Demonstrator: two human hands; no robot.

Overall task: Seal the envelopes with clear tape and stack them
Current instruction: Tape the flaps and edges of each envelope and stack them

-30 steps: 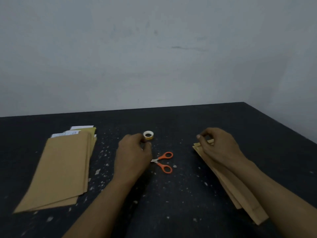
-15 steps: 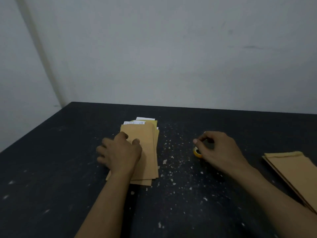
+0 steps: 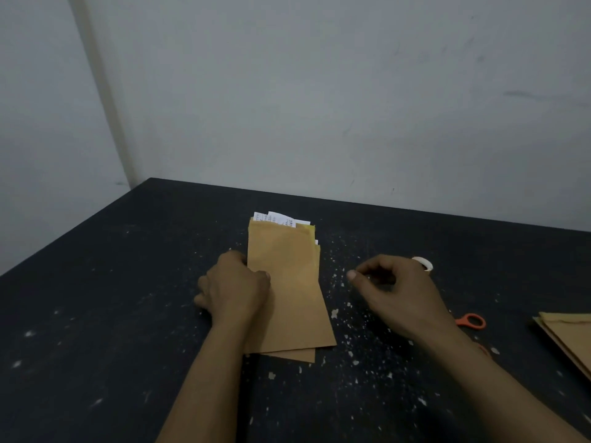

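Head view: your left hand grips the left edge of the unsealed envelopes, mid-table, papers poking from their far end. Your right hand hovers curled just right of them; whether it pinches tape cannot be told. The tape roll lies just beyond it. Peel off only the top one and tuck its papers in before taping.

Open dark speckled counter is found leftward; passage is blocked by the central brown paper envelope pile, white tape roll, orange-handled scissors.
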